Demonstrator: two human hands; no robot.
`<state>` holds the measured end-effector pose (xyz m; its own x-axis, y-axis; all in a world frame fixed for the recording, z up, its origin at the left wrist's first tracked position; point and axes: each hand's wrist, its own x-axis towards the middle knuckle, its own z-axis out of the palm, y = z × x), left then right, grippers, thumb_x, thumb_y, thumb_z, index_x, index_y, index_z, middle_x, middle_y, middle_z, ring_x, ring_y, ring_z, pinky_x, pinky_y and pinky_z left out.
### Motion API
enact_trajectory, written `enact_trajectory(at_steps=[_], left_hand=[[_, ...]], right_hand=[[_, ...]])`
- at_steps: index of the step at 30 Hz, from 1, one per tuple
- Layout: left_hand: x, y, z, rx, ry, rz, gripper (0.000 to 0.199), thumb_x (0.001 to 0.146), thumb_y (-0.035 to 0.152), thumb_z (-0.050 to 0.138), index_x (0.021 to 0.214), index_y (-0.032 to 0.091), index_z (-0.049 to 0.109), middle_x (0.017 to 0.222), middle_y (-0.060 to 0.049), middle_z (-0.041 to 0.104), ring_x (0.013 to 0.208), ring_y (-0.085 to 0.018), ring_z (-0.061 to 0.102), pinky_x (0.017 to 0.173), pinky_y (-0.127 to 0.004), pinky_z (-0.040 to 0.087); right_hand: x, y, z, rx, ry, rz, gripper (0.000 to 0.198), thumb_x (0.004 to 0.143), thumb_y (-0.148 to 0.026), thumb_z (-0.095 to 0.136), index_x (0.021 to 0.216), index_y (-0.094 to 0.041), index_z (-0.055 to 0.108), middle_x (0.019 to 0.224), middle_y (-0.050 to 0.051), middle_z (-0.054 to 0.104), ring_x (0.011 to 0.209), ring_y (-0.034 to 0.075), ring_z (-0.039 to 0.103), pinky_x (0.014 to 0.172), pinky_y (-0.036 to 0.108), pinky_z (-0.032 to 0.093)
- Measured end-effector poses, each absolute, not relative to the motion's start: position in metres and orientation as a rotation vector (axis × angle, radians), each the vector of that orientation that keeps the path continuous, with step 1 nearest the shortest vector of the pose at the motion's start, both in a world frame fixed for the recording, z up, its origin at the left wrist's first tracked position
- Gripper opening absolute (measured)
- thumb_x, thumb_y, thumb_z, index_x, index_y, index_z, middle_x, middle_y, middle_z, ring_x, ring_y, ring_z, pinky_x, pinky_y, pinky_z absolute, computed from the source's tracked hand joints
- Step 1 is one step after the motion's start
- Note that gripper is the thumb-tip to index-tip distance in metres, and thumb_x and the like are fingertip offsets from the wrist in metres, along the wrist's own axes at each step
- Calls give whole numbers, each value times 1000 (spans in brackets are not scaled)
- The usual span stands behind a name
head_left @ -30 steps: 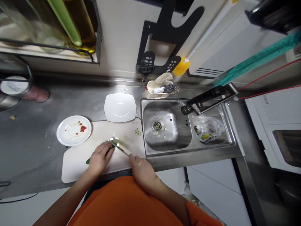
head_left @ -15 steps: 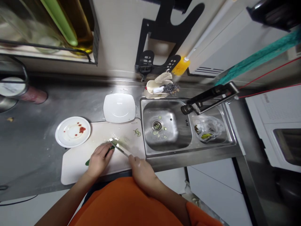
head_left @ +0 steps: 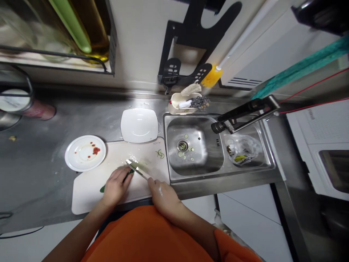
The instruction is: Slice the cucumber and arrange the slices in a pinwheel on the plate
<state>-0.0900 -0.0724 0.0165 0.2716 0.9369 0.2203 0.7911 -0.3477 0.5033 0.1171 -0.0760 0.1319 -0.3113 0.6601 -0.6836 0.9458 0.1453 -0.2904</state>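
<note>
On the white cutting board (head_left: 89,193), my left hand (head_left: 116,186) is closed over a dark green cucumber (head_left: 102,189), whose tail end pokes out at the left of the palm. My right hand (head_left: 163,198) grips a knife (head_left: 138,171) by its handle. The blade lies across the cucumber's front end, close to my left fingertips. A few thin cucumber slices (head_left: 159,154) rest near the board's upper right corner. Wet shine and a pale green smear show beside the blade. My fingers cover most of the cucumber.
A square white plate (head_left: 139,125) touches the board's back edge. A round plate (head_left: 72,154) with red bits stands at left. The sink (head_left: 201,160) on the right holds several slices; a plastic bag (head_left: 243,149) lies in its smaller basin beneath the faucet (head_left: 242,111).
The knife blade has shifted slightly up and left over the cucumber. My left hand keeps its hold, and the whole view has drifted a little.
</note>
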Motion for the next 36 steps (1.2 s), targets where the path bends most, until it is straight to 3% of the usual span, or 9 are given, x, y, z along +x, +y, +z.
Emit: enact_trajectory(at_steps=[20, 29, 36], left_hand=[[-90, -72, 18, 2209, 1562, 674, 24, 89, 28, 54, 110, 20, 63, 108, -7, 70, 102, -22, 64, 93, -38, 49], [-91, -74, 13, 2197, 1591, 699, 25, 89, 30, 55, 110, 21, 63, 108, -7, 69, 103, -22, 63, 94, -37, 50], [-91, -74, 14, 2193, 1579, 699, 24, 89, 30, 54, 109, 21, 63, 107, -7, 70, 103, -21, 63, 94, -36, 49]], right_hand=[[89, -55, 87, 1546, 2184, -942, 33, 92, -8, 30, 116, -14, 53, 93, 11, 68, 85, 23, 65, 66, 28, 48], [109, -63, 98, 1637, 2057, -923, 32, 92, -8, 33, 116, -17, 52, 92, 9, 68, 86, 21, 65, 69, 26, 47], [115, -71, 114, 1621, 2054, -873, 32, 92, -7, 31, 114, -18, 52, 92, 8, 67, 82, 22, 64, 63, 26, 45]])
